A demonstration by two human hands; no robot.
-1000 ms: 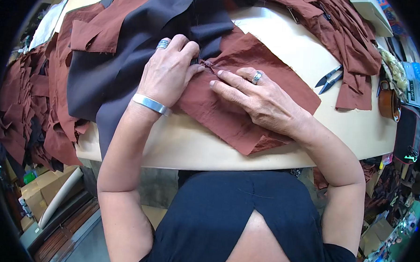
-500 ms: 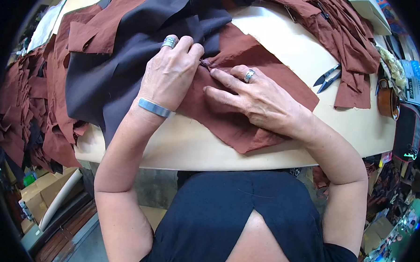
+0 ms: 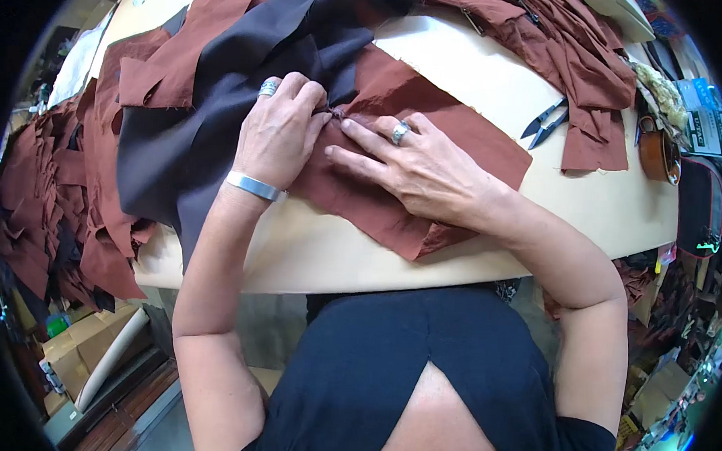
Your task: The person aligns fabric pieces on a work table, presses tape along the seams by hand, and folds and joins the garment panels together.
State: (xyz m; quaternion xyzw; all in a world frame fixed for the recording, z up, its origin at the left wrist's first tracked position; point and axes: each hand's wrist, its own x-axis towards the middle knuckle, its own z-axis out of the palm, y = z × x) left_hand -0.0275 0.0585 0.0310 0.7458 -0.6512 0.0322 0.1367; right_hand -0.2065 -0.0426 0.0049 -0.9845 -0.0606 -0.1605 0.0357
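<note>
My left hand, with a ring and a silver bracelet, pinches the gathered fabric edge where dark cloth meets a rust-red piece. Its fingers are bent and pressed together; whether a small tool is between them is too hidden to tell. Just right of the gather, my right hand lies on the rust-red piece. Its index fingertip touches the cloth beside the gather, and its fingers are spread and hold nothing.
Thread snips lie on the cream table to the right, beside piled rust-red cloth. A brown tape roll sits at the right edge. More red and dark cloth hangs at the left.
The whole view has shifted, so the table items sit further left. My left hand's fingers have shifted slightly at the gather; my right hand stays on the cloth.
</note>
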